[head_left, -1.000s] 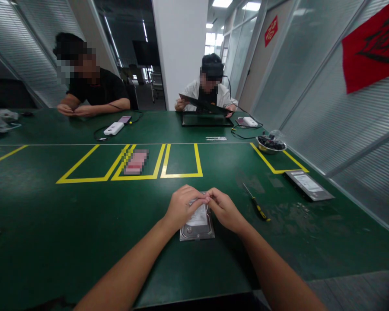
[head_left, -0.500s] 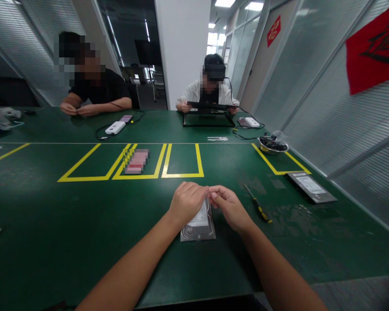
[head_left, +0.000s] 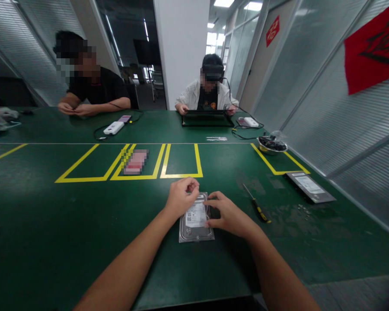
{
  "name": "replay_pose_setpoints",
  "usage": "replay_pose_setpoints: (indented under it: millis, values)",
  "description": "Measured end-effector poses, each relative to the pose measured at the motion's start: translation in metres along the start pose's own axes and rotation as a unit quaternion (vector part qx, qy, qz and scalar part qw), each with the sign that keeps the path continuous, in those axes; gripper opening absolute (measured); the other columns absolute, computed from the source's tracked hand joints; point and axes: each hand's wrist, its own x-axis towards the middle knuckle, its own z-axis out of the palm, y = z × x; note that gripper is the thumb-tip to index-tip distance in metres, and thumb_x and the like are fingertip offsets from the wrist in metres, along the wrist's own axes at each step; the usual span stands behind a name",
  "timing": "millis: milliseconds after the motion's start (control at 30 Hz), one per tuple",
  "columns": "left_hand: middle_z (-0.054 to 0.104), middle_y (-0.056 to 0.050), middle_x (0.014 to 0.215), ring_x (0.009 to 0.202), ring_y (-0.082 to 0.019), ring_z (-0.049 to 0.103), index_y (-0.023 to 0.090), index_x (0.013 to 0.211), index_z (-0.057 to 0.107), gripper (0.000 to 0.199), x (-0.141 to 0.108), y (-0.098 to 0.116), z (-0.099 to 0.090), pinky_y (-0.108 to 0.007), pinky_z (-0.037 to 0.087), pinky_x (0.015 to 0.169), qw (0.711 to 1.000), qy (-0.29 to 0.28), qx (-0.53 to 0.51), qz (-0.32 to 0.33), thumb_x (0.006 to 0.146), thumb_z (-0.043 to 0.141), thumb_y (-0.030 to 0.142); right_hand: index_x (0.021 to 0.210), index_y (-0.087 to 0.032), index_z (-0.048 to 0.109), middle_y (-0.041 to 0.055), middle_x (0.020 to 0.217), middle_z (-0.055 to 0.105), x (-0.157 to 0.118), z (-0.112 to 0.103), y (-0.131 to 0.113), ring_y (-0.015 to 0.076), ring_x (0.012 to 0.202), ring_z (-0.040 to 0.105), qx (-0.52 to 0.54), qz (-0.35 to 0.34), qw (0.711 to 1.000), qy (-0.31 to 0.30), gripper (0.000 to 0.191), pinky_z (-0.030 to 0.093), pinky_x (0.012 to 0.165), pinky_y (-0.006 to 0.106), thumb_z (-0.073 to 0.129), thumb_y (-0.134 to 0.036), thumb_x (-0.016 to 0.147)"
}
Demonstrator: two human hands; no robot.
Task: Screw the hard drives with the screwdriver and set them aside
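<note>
A silver hard drive (head_left: 196, 231) with a white printed label lies flat on the green table in front of me. Over its upper left side is my left hand (head_left: 183, 195), fingers curled and pinched together; whatever they may hold is too small to make out. My right hand (head_left: 225, 212) is at the drive's right edge, thumb and fingers spread apart, the tips over or touching the label side. To the right lies a yellow and black screwdriver (head_left: 257, 205), its shaft pointing away from me.
Several small screws (head_left: 304, 211) lie on the right, near a second hard drive (head_left: 310, 187). A metal bowl (head_left: 272, 149) of dark parts stands farther back. A pixelated phone-like object (head_left: 136, 162) lies within yellow tape. Across the table sit two people, one holding a black frame (head_left: 208, 119).
My hands have come apart from each other. The left moved slightly left and curled; the right lowered to the drive's edge with fingers spread, uncovering the label. Opposite, a person's black panel has lowered.
</note>
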Motion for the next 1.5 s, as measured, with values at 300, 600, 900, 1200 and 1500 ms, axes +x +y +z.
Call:
replay_pose_setpoints:
  millis: [300, 600, 900, 1200, 1500]
  values:
    - [0.063, 0.001, 0.072, 0.064, -0.012, 0.057, 0.017, 0.081, 0.062, 0.008, 0.008, -0.002, -0.003, -0.024, 0.045, 0.063, 0.997, -0.071, 0.000, 0.042, 0.083, 0.054, 0.016, 0.150, -0.024, 0.026, 0.0157, 0.156, 0.018, -0.009, -0.007, 0.007, 0.0378, 0.143, 0.019, -0.022, 0.036, 0.989, -0.141, 0.115, 0.022, 0.115, 0.052, 0.087, -0.039, 0.053]
    - [0.064, -0.004, 0.088, 0.087, -0.020, 0.057, 0.018, 0.086, 0.059, 0.011, 0.017, -0.011, 0.001, -0.035, 0.045, 0.082, 0.979, -0.160, 0.078, 0.095, 0.090, 0.049, 0.017, 0.148, -0.028, 0.031, 0.0132, 0.155, 0.023, -0.009, -0.004, 0.007, 0.0381, 0.141, 0.022, -0.041, 0.010, 0.992, -0.121, 0.109, 0.025, 0.114, 0.053, 0.086, -0.036, 0.054]
    - [0.067, -0.005, 0.086, 0.085, -0.021, 0.059, 0.018, 0.082, 0.064, 0.012, 0.024, -0.017, 0.014, -0.034, 0.046, 0.081, 0.964, -0.225, 0.117, 0.085, 0.085, 0.052, 0.014, 0.149, -0.026, 0.029, 0.0138, 0.158, 0.017, -0.008, -0.003, 0.009, 0.0359, 0.143, 0.021, -0.021, -0.002, 0.992, -0.125, 0.108, 0.023, 0.115, 0.052, 0.085, -0.039, 0.058]
    - [0.069, -0.006, 0.086, 0.083, -0.021, 0.062, 0.018, 0.084, 0.065, 0.015, 0.028, -0.023, 0.022, -0.030, 0.046, 0.074, 0.957, -0.246, 0.142, 0.063, 0.085, 0.051, 0.016, 0.149, -0.025, 0.029, 0.0142, 0.158, 0.016, -0.007, -0.002, 0.006, 0.0369, 0.143, 0.019, -0.014, -0.001, 0.992, -0.124, 0.108, 0.022, 0.116, 0.052, 0.085, -0.037, 0.057]
    - [0.068, -0.005, 0.082, 0.077, -0.021, 0.062, 0.020, 0.077, 0.066, 0.014, 0.031, -0.014, 0.023, -0.028, 0.044, 0.067, 0.945, -0.262, 0.182, 0.063, 0.081, 0.054, 0.016, 0.150, -0.024, 0.027, 0.0143, 0.158, 0.016, -0.007, -0.002, 0.005, 0.0362, 0.142, 0.021, -0.020, 0.002, 0.991, -0.130, 0.109, 0.024, 0.115, 0.051, 0.084, -0.040, 0.058]
